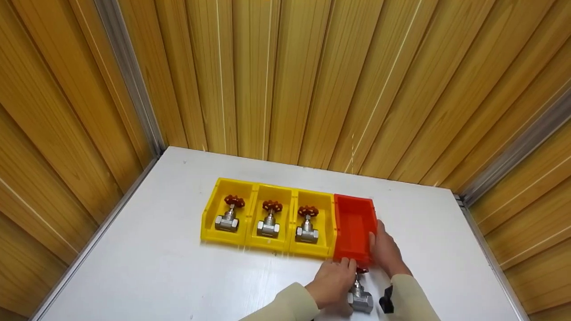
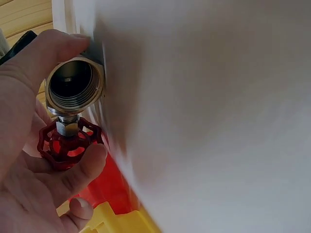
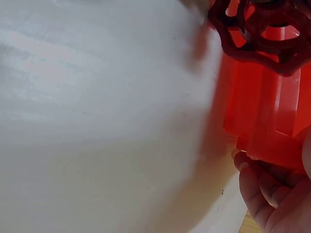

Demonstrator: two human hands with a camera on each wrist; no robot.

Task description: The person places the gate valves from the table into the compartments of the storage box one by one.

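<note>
My left hand [image 1: 332, 281] grips a gate valve [image 1: 360, 301] with a silver body and a red handwheel, just in front of the red bin [image 1: 354, 225]. In the left wrist view the threaded opening of the valve [image 2: 73, 83] faces the camera, with the thumb along its body and fingers around the handwheel [image 2: 68, 145]. My right hand [image 1: 387, 250] holds the right side wall of the red bin, its thumb over the rim. Curled fingers [image 3: 265, 191] show at that bin's edge in the right wrist view, where the handwheel [image 3: 272, 34] hangs close by.
Three yellow bins [image 1: 269, 243] stand in a row left of the red one, each with a similar valve [image 1: 268, 223] in it. All sit on a white table [image 1: 178, 276] enclosed by wood-patterned walls [image 1: 285, 80] with metal corner rails [image 1: 129, 76].
</note>
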